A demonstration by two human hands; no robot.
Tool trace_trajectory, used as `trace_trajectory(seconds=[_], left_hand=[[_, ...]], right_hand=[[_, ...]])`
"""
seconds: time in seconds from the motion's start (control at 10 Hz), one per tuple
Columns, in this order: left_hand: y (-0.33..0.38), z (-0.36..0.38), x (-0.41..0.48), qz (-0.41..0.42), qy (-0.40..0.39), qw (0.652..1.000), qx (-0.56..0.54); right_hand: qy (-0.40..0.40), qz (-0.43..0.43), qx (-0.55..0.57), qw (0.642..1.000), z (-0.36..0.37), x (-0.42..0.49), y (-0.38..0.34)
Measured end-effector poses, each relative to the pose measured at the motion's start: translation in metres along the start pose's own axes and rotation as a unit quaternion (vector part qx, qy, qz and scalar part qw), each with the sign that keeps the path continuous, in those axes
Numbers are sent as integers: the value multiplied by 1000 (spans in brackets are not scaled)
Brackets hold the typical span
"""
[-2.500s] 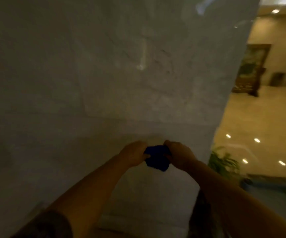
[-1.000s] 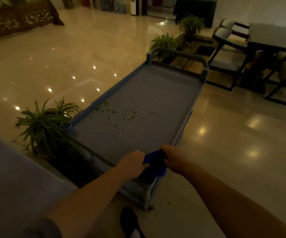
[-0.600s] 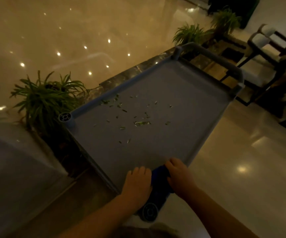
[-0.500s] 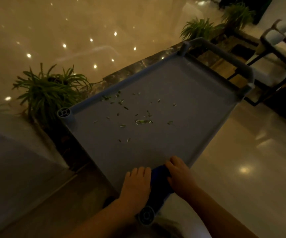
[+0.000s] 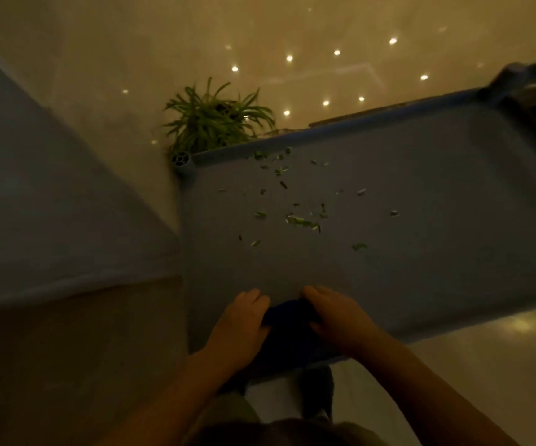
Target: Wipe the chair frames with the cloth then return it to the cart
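Observation:
A dark blue cloth (image 5: 287,320) is bunched between both my hands over the near edge of the grey cart's top tray (image 5: 437,252). My left hand (image 5: 242,320) grips its left side and my right hand (image 5: 334,315) grips its right side. Most of the cloth is hidden under my fingers. Whether it rests on the tray surface I cannot tell. No chair shows in this view.
Several small green leaf scraps (image 5: 302,222) lie scattered on the tray. A potted green plant (image 5: 215,119) stands just behind the cart's far left corner post (image 5: 181,160). A grey wall slab (image 5: 51,204) rises on the left. Glossy floor lies beyond and to the right.
The view has swung down and closer over the cart. My hands, still holding the cloth, have moved further over the tray's near edge. The chairs have left the view.

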State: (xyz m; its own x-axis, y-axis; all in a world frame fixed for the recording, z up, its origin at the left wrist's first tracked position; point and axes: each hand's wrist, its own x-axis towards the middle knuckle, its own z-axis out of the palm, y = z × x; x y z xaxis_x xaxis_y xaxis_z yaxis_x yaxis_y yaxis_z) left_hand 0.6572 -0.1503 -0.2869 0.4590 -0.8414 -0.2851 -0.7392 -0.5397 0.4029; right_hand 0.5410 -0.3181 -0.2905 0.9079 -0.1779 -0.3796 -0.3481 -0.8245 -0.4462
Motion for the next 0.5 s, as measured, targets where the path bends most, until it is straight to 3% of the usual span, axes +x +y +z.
trace_trajectory(seconds=[0.4,0.5], left_hand=[[25,5,-48,-214,105,970,-48],[23,6,-81,-260,198,943,-58]], right_hand=[[52,-60,-54,995,-14,-6,-5],[120,-93,-66,986,-17,-16,-24]])
